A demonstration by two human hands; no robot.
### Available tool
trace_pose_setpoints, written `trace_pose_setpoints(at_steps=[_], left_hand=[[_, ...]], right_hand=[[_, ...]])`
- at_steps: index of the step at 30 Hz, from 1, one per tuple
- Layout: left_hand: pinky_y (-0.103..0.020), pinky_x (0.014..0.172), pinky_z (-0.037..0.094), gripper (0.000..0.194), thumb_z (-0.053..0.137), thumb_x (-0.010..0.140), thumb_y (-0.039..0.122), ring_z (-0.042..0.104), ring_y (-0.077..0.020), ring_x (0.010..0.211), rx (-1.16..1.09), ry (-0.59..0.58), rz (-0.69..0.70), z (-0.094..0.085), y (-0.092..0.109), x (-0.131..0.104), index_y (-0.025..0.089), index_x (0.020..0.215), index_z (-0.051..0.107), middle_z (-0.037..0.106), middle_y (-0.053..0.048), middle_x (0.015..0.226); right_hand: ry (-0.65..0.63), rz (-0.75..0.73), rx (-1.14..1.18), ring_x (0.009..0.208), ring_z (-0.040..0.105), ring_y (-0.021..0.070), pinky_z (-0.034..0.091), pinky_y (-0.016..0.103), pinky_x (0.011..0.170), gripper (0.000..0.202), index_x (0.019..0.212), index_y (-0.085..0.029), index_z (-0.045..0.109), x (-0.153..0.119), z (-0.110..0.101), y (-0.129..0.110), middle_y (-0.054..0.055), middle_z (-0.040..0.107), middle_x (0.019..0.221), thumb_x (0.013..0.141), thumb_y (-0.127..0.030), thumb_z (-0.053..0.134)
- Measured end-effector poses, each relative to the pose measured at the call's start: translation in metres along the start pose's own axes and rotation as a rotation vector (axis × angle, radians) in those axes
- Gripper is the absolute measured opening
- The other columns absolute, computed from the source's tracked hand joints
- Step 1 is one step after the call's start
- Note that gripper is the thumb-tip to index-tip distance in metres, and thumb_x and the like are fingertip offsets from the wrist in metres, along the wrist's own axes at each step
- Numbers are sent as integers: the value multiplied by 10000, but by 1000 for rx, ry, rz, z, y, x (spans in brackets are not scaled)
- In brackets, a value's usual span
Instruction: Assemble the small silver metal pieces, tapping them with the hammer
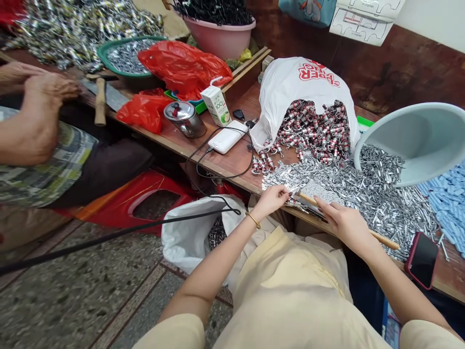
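At the table's front edge, my right hand (343,223) is closed around a thin wooden stick (385,240) that slants from lower right to upper left. My left hand (273,199), with a gold bangle at its wrist, is pinched by the stick's far tip; what its fingers hold is too small to name. Just beyond both hands spreads a heap of small silver metal parts (363,194). Behind it, red-and-silver pieces with hooks (319,131) spill from a white plastic bag (305,82).
A grey tub (428,140) lies tipped at the right, near blue strips (450,203) and a phone (422,261). A white power bank (228,137), cables and metal mug (184,118) are left. An open sack (192,232) stands below. Another person's arm (32,116) is far left.
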State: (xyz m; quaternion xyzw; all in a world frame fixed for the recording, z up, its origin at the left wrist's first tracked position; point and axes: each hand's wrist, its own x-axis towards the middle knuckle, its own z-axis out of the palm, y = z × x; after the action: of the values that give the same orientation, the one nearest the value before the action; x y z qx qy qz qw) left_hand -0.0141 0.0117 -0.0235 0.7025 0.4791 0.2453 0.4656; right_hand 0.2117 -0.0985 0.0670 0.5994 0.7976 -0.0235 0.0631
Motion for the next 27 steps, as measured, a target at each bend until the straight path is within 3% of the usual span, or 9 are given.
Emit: trace_pose_setpoints(at_steps=[5, 8, 11, 17, 23, 27], left_hand=[[-232, 603, 452, 170, 521, 819, 191, 588, -144, 628, -71, 6, -5, 1, -4, -4, 158, 736, 666, 650, -6, 660], [-248, 651, 499, 233, 480, 838, 156, 655, -160, 692, -137, -26, -26, 1, -4, -9, 159, 902, 704, 703, -26, 757], [-265, 703, 516, 283, 485, 833, 124, 679, -173, 748, -113, 24, 22, 1, 1, -13, 170, 1036, 677, 708, -25, 794], [-292, 765, 503, 246, 480, 834, 93, 662, -182, 755, 5, 18, 55, 3, 19, -11, 191, 1012, 619, 697, -6, 769], [-290, 762, 493, 254, 462, 825, 64, 660, -189, 756, 45, -14, 30, 0, 23, -8, 198, 989, 602, 696, -5, 776], [-285, 755, 484, 273, 442, 849, 65, 651, -188, 752, 46, -35, 31, -2, 23, -10, 196, 1038, 590, 688, -4, 782]], right_hand=[[-59, 22, -14, 611, 609, 154, 290, 270, 529, 492, 1536, -297, 460, 0, 2, -2, 43, 681, 837, 1051, -261, 389], [-64, 49, -16, 592, 608, 148, 307, 266, 528, 488, 1529, -303, 467, -3, 6, 1, 39, 684, 842, 1048, -272, 392], [-33, 54, 9, 588, 605, 140, 330, 257, 530, 493, 1528, -307, 469, -9, 8, 7, 31, 681, 837, 1044, -265, 387], [146, 21, 71, 620, 600, 141, 337, 243, 541, 483, 1530, -291, 471, -14, 1, 11, 31, 653, 788, 1061, -276, 357], [6, -32, 22, 570, 564, 140, 267, 263, 506, 496, 1500, -286, 511, 1, 0, 3, 29, 642, 765, 1017, -202, 434], [61, -34, 44, 588, 567, 143, 267, 267, 520, 483, 1522, -294, 481, 4, -2, 7, 30, 643, 785, 1047, -256, 401]])
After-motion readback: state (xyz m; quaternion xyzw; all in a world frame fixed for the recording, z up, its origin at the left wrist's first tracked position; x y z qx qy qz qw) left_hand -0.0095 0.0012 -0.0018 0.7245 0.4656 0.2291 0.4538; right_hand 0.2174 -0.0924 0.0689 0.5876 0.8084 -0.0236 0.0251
